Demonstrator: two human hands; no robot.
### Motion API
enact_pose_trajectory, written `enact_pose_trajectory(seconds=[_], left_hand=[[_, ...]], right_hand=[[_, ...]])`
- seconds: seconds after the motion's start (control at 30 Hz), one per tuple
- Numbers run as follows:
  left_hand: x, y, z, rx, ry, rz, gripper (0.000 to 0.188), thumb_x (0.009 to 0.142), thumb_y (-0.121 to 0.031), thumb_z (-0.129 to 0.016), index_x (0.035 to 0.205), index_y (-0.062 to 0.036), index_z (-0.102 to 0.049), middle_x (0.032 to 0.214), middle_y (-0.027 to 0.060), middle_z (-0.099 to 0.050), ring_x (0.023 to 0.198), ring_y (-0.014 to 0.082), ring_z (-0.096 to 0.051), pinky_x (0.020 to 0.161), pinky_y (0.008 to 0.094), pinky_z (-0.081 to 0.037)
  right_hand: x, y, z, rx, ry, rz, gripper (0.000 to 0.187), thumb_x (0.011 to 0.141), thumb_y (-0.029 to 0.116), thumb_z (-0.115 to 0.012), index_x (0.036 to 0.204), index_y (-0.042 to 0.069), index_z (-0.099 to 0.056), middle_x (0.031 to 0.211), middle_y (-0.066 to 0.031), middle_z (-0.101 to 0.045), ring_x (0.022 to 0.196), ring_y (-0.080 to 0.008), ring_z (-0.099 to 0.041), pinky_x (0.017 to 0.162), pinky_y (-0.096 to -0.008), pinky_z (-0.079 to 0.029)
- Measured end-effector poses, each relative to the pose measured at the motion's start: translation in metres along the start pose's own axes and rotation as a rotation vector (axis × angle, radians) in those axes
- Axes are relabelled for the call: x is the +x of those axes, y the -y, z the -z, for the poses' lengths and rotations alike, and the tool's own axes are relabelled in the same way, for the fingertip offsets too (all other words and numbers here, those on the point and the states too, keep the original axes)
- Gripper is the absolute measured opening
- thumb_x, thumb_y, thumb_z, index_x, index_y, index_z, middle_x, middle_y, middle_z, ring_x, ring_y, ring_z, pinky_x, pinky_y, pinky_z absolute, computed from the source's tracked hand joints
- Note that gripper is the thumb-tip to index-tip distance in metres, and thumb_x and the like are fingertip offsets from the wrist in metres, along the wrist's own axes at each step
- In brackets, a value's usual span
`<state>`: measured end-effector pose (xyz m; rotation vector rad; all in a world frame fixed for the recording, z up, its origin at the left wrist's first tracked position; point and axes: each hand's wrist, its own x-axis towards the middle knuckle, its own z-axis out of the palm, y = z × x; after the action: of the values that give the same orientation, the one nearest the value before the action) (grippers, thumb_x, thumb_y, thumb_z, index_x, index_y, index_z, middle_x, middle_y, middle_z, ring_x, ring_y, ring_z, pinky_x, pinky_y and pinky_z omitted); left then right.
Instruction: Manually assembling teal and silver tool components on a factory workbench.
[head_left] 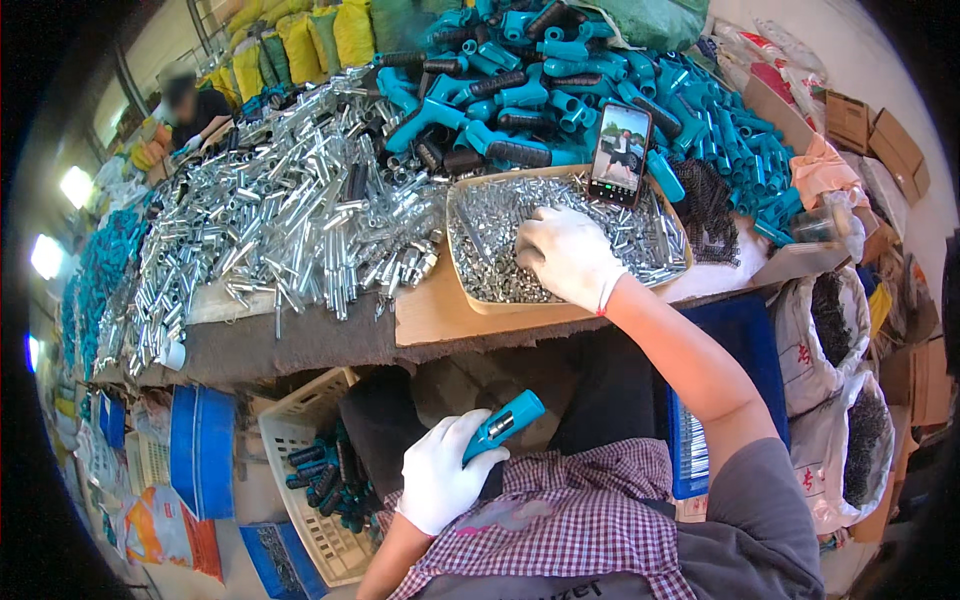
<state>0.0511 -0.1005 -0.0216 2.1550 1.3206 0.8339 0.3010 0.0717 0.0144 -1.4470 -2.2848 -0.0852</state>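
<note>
My left hand (pixel 442 474), in a white glove, is wrapped round a teal plastic tool handle (pixel 520 412) above my lap. The handle tilts up to the right, and a strip of bright metal shows in a slot along its side. My right hand (pixel 570 250), also gloved, reaches into a shallow tray (pixel 508 307) on the bench. Its fingers are curled down among small shiny metal parts (pixel 500 262); whatever they pinch is hidden. A phone (pixel 620 155) with a lit screen leans at the tray's far side.
Loose metal tubes (pixel 270 210) are heaped left of the tray. Teal handles (pixel 530 90) pile up behind it, and black springs (pixel 705 205) lie at its right. Below the bench stand a cream crate (pixel 345 545) of handles and a blue crate (pixel 735 350). Another person (pixel 195 105) works far left.
</note>
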Motion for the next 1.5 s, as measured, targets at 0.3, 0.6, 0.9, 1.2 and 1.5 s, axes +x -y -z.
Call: enact_pose_trajectory(seconds=[0.3, 0.6, 0.9, 1.2, 1.5], left_hand=[[0.01, 0.001, 0.009, -0.009, 0.023, 0.015, 0.045, 0.069, -0.015, -0.082, 0.11, -0.0033, -0.067, 0.096, 0.0174, -0.069, 0.086, 0.0357, -0.068, 0.077, 0.0393, -0.054], [0.016, 0.012, 0.019, 0.249, -0.013, -0.262, 0.063, 0.067, -0.021, -0.085, 0.123, -0.004, -0.063, 0.091, 0.0158, -0.068, 0.08, 0.0339, -0.067, 0.071, 0.0404, -0.054], [0.018, 0.003, 0.019, 0.375, 0.093, -0.187, 0.086, 0.07, -0.024, -0.082, 0.144, -0.0015, -0.044, 0.083, 0.0134, -0.066, 0.074, 0.0305, -0.064, 0.063, 0.0402, -0.052], [0.012, 0.01, 0.012, 0.204, 0.172, -0.037, 0.083, 0.072, -0.025, -0.082, 0.143, -0.0025, -0.045, 0.098, 0.0185, -0.07, 0.088, 0.0346, -0.069, 0.076, 0.0417, -0.056], [0.01, 0.014, 0.007, -0.064, -0.035, 0.035, 0.061, 0.074, -0.014, -0.081, 0.129, -0.0014, -0.055, 0.116, 0.0215, -0.066, 0.102, 0.0367, -0.068, 0.088, 0.0386, -0.054]], right_hand=[[-0.004, 0.006, 0.008, 0.486, -0.186, -0.13, 0.01, 0.086, 0.015, -0.064, 0.091, 0.006, -0.064, 0.086, -0.0187, -0.068, 0.086, -0.0395, -0.066, 0.077, -0.0463, -0.053], [-0.042, 0.047, 0.017, 1.017, 0.267, -0.132, 0.017, 0.075, 0.013, -0.077, 0.086, 0.001, -0.073, 0.084, -0.0082, -0.073, 0.078, -0.015, -0.069, 0.073, -0.0294, -0.054], [-0.101, 0.093, -0.023, 0.888, 0.144, 0.034, 0.026, 0.079, 0.023, -0.071, 0.095, 0.002, -0.069, 0.093, -0.0158, -0.067, 0.091, -0.0344, -0.065, 0.082, -0.0425, -0.051], [-0.11, 0.092, -0.007, 0.538, 0.244, 0.253, 0.036, 0.076, 0.021, -0.072, 0.106, 0.005, -0.062, 0.094, -0.0134, -0.063, 0.095, -0.0315, -0.063, 0.085, -0.0418, -0.05], [-0.04, 0.048, 0.006, 0.465, -0.001, 0.518, 0.019, 0.077, 0.023, -0.072, 0.091, 0.01, -0.07, 0.095, -0.0106, -0.065, 0.09, -0.032, -0.062, 0.082, -0.0424, -0.05]])
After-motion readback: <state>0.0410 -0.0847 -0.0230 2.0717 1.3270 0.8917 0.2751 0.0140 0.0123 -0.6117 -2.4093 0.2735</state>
